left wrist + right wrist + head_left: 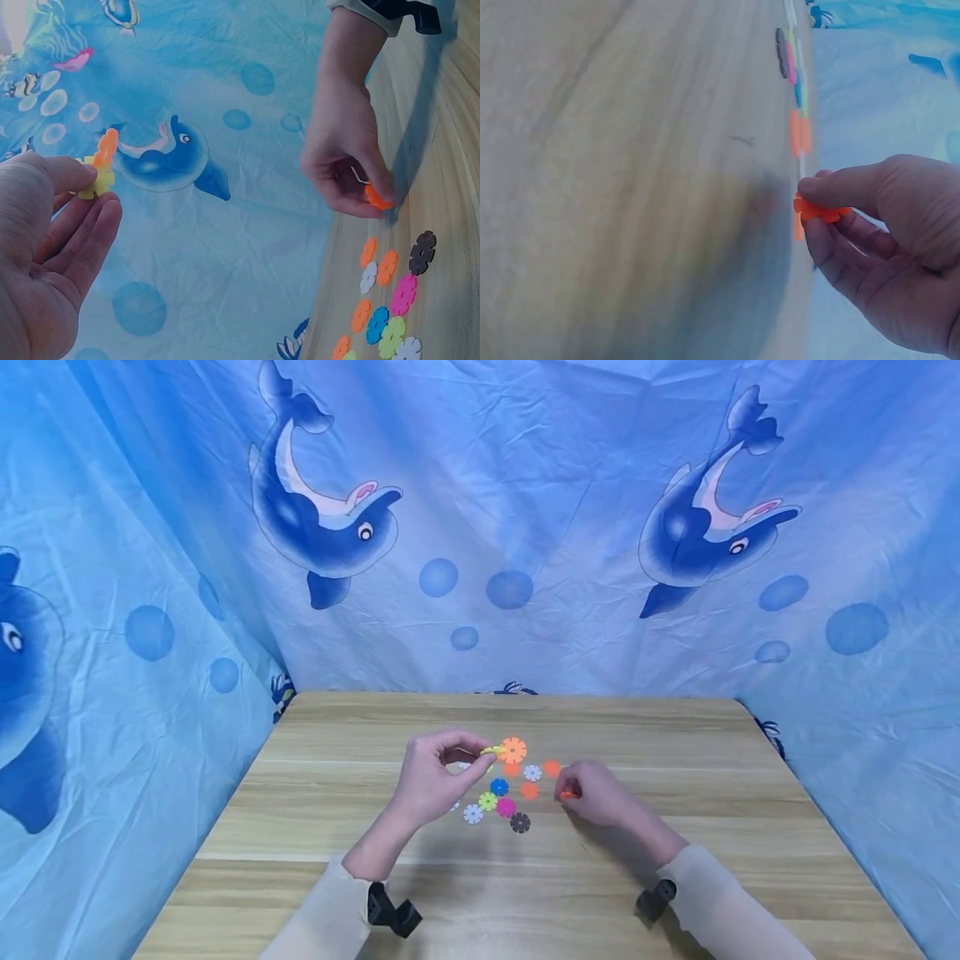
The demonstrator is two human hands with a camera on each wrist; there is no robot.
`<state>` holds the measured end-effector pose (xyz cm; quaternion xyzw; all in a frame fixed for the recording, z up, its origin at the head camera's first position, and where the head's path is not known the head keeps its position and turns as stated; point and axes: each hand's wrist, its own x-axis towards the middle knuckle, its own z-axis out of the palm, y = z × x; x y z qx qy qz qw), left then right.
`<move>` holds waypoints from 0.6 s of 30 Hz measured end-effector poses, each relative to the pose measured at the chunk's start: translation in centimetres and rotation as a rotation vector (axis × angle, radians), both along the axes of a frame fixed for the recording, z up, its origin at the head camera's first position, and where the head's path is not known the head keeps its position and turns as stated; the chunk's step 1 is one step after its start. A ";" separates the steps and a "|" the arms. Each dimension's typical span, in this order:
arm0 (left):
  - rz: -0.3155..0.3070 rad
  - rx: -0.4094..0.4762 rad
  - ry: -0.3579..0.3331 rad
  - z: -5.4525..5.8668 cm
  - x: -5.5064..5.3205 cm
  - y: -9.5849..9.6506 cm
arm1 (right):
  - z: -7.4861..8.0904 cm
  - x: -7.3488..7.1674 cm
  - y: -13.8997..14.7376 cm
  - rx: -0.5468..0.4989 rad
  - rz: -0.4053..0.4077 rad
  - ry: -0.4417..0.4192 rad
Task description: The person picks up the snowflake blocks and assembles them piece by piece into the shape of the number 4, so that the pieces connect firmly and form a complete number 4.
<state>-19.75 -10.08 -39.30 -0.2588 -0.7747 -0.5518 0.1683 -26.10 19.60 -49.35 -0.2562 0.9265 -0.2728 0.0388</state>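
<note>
The left hand (431, 777) is held up above the pale wood-look worktop (495, 902), with its arm reached in from the lower left and its fingers pointed to the right. A flat, yellow, notched disc (97, 180) is pinched between its thumb and fingers, and a gap is left between the thumb and the bent fingers. A bright orange notched disc (513, 750) is joined to the yellow one and is stuck out past the fingertips. The right hand (596, 792) is held lower, close to the worktop, with its arm slanted in from the lower right. A small orange plastic piece (821, 210) is pinched there by the thumb and fingers; whether the worktop is touched by that hand cannot be told. Between the two hands, more flat discs are spread on the worktop: a dark brown one (520, 822), a pink one (506, 807), a blue one (499, 787), a yellow-green one (488, 802), and some white and orange ones. Both arms are covered by pale sleeves (322, 910).
</note>
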 end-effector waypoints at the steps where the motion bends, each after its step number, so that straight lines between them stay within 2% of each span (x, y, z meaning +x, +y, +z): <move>1: -0.001 0.002 -0.001 0.0 0.0 0.0 | 0.2 0.0 0.1 -0.022 0.007 0.001; 5: -0.005 0.010 -0.010 0.1 0.0 0.0 | 1.8 0.2 0.4 -0.096 -0.012 0.012; 10: -0.009 0.013 -0.007 -0.1 0.0 0.1 | 4.8 0.9 0.4 -0.161 -0.050 0.052; 18: -0.001 -0.001 0.012 -0.4 -0.2 0.3 | 8.4 2.9 -0.4 -0.397 -0.076 0.149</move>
